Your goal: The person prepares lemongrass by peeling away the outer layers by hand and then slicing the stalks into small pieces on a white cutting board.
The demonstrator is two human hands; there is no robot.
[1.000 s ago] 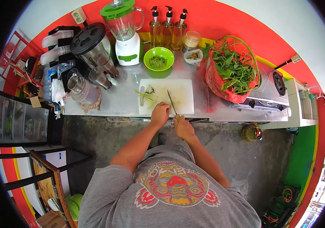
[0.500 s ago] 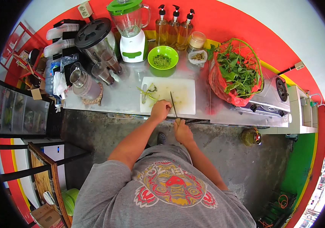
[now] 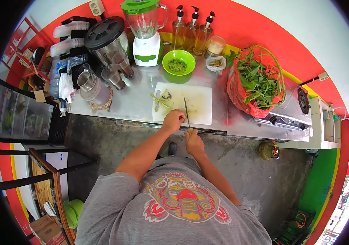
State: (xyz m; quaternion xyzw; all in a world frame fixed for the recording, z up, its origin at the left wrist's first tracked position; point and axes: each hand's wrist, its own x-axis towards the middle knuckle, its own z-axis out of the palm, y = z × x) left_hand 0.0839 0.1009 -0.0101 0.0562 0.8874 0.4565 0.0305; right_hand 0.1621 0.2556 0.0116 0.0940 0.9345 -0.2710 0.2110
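My right hand (image 3: 194,142) is closed round the handle of a kitchen knife (image 3: 186,109), whose blade points away from me over the white cutting board (image 3: 203,98). Just left of the blade, my left hand (image 3: 174,119) rests at the board's near edge with its fingers curled together. Anything they pinch is hidden or too small to make out. Thin green stems (image 3: 160,99) lie on the board's left side, and a few small scraps are scattered near its middle. Behind the board stands a green bowl (image 3: 177,79) containing finely chopped greens (image 3: 177,66).
At the right, a red plastic bag (image 3: 239,100) holds leafy stalks (image 3: 258,79) beside a gas stove (image 3: 288,118). A blender (image 3: 148,49), pump bottles (image 3: 191,34) and a small tub (image 3: 216,63) line the back. Glasses (image 3: 113,77) and a metal-topped jug (image 3: 95,90) stand left.
The whole view has shifted slightly. Both hands keep nearly the same place at the board's near edge, and the knife remains in my right hand.
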